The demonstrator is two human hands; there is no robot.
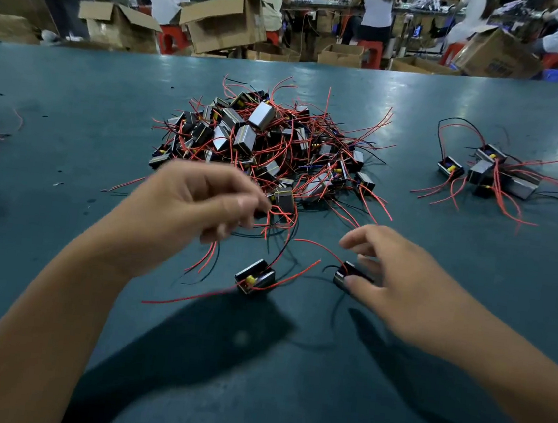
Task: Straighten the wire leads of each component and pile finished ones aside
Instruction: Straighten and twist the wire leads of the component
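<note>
Left hand [198, 209] raised near the big tangled heap [270, 145], fingers pinching red and black leads [209, 255] that trail down. Just right, a loose component [255, 276] sits on the counter [75, 103], ungripped. Right hand [397, 285] grips another component [348, 276]. Step looks like picking and untangling; next, draw leads straight. Finished pile [491, 173] lies far right.
</note>
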